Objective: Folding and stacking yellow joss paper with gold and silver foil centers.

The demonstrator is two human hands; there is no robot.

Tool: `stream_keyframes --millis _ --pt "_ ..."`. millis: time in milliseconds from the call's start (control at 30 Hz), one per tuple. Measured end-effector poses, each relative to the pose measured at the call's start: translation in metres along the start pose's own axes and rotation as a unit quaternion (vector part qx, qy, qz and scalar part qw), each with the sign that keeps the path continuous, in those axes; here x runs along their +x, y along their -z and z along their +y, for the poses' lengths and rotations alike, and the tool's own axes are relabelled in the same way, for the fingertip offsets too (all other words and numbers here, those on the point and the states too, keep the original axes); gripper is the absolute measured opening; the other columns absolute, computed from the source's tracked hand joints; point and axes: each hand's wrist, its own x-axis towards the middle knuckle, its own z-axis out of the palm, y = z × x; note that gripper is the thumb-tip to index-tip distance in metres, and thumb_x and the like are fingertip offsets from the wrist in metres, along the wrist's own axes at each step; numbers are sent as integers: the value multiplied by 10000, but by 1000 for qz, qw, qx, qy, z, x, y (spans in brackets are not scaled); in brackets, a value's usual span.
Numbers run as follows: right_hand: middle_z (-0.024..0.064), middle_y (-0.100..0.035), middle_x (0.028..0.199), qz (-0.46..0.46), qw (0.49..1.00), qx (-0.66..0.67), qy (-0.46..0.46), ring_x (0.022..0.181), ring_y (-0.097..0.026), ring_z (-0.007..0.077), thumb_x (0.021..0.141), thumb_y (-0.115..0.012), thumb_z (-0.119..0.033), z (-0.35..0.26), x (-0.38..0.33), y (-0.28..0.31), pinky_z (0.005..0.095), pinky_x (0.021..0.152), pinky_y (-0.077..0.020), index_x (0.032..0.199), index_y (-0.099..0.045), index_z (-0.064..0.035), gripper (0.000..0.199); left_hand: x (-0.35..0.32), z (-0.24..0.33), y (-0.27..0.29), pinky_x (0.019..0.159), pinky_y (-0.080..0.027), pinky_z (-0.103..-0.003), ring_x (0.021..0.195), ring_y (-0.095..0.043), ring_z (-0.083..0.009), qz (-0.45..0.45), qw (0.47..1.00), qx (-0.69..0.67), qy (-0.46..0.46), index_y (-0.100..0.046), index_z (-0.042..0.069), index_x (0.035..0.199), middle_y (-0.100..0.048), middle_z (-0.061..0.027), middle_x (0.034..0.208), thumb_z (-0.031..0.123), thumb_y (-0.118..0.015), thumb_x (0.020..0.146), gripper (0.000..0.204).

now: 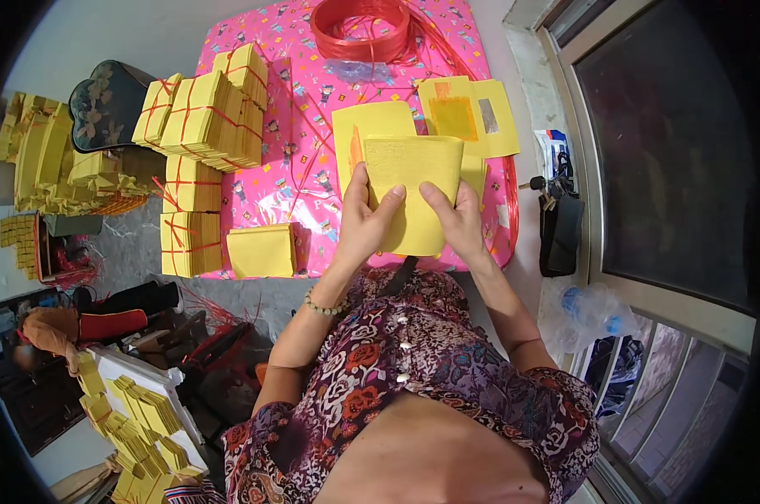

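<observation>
Low table [287, 101] covered in pink cartoon-print wrapping sheet, window frame to the right, cluttered floor to the left. A stack of thin yellow paper sheets [413, 189] is held upright over the near edge of the table. Left hand [365, 220] is closed on the stack's left edge, thumb on the front face; right hand [460, 220] is closed on the right edge, thumb likewise on top. Loose yellow sheets with orange and silver squares [472, 113] are laid just beyond the stack, at the far right. Bundles of yellow paper tied with red string [207, 126] are piled on the table's left side; one untied yellow pile [262, 250] sits near left. A red string coil [361, 29] lies at the far edge. Judged: many bundles done, held stack not yet tied, loose sheets left.
</observation>
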Motion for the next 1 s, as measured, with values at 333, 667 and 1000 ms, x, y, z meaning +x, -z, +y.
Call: stream_keyframes --millis 333,667,1000 --pt "51 -654 920 49 999 0 -8 784 -584 64 938 -576 -198 9 10 -1 224 675 -483 1080 -585 35 273 6 -9 4 914 -444 -298 1068 -554 -177 34 998 -21 58 -399 -1 1243 -562 -121 1158 -13 -537 879 390" --pt "21 -652 883 102 994 6 45 775 -565 45 925 -596 -152 3 21 1 201 689 -458 1006 -605 17 188 3 -17 5 881 -459 -285 1058 -551 -167 33 997 -35 65 -387 4 1251 -542 -118 1182 -2 -527 891 387" --pt "52 -661 896 23 999 19 -32 792 -579 53 917 -600 -124 1 20 24 202 679 -466 970 -600 32 164 5 -9 9 894 -471 -306 1090 -549 -194 26 993 -60 100 -344 3 1302 -533 -141 1211 -13 -509 893 442"
